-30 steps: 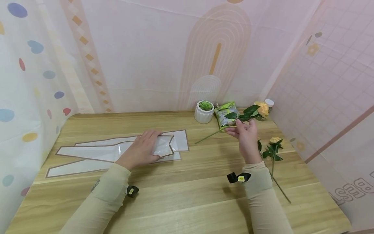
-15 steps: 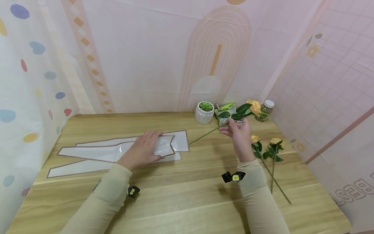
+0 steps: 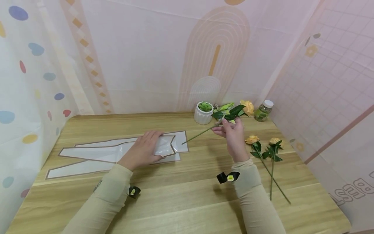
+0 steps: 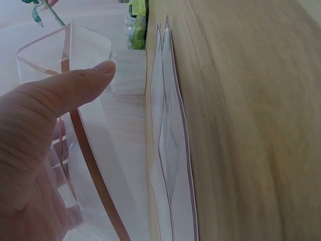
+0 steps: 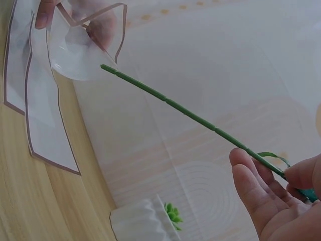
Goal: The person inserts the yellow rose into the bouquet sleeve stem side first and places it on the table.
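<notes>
My left hand [image 3: 143, 148] grips a clear flower sleeve with a brown border [image 3: 164, 146], thumb on the near side and fingers on the far side. In the left wrist view the sleeve's mouth [image 4: 65, 47] gapes beyond the thumb. Two more bordered sleeves [image 3: 68, 169] lie flat beneath it on the table. Between thumb and fingers my right hand [image 3: 233, 135] pinches the stem of a yellow artificial rose [image 3: 247, 107]. The bare stem end [image 5: 104, 67] points left, overlapping the edge of the held sleeve in the right wrist view.
Two more yellow roses [image 3: 271, 175] lie with crossed stems on the right of the wooden table [image 3: 175, 201]. Along the back stand a white potted succulent [image 3: 203, 113], a green packet [image 4: 135, 25] and a white-capped jar [image 3: 263, 110]. Patterned cloth [image 3: 140, 58] hangs behind.
My right hand has carried the rose leftward, bringing its stem end up to the sleeves and uncovering the jar and the roses on the right. The left hand has stayed in place.
</notes>
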Demonstrator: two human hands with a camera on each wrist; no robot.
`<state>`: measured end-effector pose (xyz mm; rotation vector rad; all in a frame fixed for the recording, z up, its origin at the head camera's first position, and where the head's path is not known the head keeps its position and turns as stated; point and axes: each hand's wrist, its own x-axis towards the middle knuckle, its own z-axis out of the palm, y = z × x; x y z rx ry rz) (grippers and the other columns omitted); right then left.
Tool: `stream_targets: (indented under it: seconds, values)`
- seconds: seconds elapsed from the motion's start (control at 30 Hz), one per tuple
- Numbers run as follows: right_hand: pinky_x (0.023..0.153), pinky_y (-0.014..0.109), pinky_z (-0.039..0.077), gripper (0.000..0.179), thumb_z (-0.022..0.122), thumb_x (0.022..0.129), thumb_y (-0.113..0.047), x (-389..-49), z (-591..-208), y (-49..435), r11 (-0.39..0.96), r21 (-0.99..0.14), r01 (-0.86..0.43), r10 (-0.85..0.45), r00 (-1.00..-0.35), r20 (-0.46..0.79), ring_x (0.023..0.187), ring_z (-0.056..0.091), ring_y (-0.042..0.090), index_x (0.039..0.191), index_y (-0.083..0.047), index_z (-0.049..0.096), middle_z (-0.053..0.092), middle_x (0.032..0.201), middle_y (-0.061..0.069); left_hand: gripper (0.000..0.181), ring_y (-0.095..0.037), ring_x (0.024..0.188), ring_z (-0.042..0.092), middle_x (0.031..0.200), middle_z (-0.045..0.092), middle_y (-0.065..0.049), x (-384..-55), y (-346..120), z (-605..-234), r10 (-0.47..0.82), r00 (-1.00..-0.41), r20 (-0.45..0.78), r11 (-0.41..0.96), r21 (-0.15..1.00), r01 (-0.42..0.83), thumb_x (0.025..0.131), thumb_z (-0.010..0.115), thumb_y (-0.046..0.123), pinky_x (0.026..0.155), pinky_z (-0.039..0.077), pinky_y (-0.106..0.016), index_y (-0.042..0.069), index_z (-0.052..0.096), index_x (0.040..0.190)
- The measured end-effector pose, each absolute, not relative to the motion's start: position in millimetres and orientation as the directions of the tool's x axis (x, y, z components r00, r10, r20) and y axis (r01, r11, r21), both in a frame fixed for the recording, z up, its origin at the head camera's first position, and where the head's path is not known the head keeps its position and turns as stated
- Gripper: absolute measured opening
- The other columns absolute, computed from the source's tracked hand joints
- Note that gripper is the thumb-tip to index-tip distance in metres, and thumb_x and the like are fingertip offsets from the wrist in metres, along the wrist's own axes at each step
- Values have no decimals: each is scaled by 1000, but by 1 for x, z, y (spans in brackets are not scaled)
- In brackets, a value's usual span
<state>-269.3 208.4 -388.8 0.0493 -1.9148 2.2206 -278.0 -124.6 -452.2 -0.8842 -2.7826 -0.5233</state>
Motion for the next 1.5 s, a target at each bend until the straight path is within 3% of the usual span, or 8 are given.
stream_targets:
  seconds: [0.17, 0.4, 0.6, 0.77, 0.97, 1.13, 1.27, 1.5]
  values:
    - [80, 39, 60, 46, 48, 107, -14, -271, -390, 202, -131, -974, -183, 124, -978, 167, 81, 75, 25, 143, 1, 23, 71, 98, 21, 90, -38, 130, 45, 142, 50, -18, -278, -124, -453, 521, -811, 265, 765, 277, 582, 75, 87, 37, 101, 42, -59, 1, 42, 144]
    - [81, 37, 60, 74, 48, 107, -14, -271, -393, 192, -154, -976, -157, 94, -985, 143, 79, 75, 20, 159, -1, -3, 72, 96, 17, 90, -38, 130, 45, 142, 49, -18, -278, -123, -452, 526, -806, 273, 761, 274, 589, 75, 87, 37, 101, 42, -59, 0, 42, 144]
    - [80, 35, 60, 51, 48, 107, -11, -273, -395, 180, -140, -980, -144, 76, -988, 134, 80, 75, 19, 147, 5, 21, 68, 109, 31, 90, -38, 129, 45, 141, 50, -19, -277, -122, -452, 524, -802, 288, 762, 262, 592, 74, 88, 35, 100, 43, -59, -1, 43, 143]
    - [81, 34, 59, 56, 49, 107, -11, -273, -398, 174, -134, -986, -103, 57, -994, 96, 83, 76, 21, 150, 5, 17, 70, 108, 28, 89, -39, 131, 45, 141, 50, -19, -277, -122, -453, 522, -799, 297, 762, 257, 594, 75, 88, 35, 101, 42, -59, -1, 43, 143]
    - [82, 35, 59, 38, 51, 107, -14, -273, -403, 168, -121, -988, -101, 24, -995, 99, 88, 76, 23, 139, -2, 35, 66, 117, 34, 86, -38, 132, 44, 141, 49, -20, -278, -122, -451, 515, -808, 286, 763, 277, 585, 76, 87, 32, 102, 41, -59, 0, 43, 143]
    - [82, 34, 59, 37, 50, 107, -12, -273, -406, 164, -135, -984, -117, 6, -993, 118, 85, 75, 18, 139, 0, 36, 63, 121, 36, 84, -38, 133, 44, 141, 50, -19, -278, -123, -450, 507, -810, 296, 760, 290, 582, 76, 86, 31, 102, 42, -59, 0, 44, 142]
    - [80, 32, 60, 37, 48, 107, -9, -273, -410, 161, -138, -982, -128, -4, -992, 130, 84, 74, 17, 140, 4, 38, 67, 116, 29, 84, -40, 133, 44, 140, 51, -21, -276, -124, -449, 496, -813, 304, 767, 286, 575, 77, 86, 32, 103, 41, -60, -1, 44, 142]
    - [75, 30, 60, 24, 49, 107, -9, -271, -416, 155, -179, -977, -117, 35, -993, 113, 80, 73, 17, 129, -3, 44, 72, 99, 11, 84, -39, 132, 45, 140, 50, -22, -277, -127, -446, 482, -819, 310, 767, 302, 566, 76, 88, 29, 102, 42, -60, 0, 43, 142]
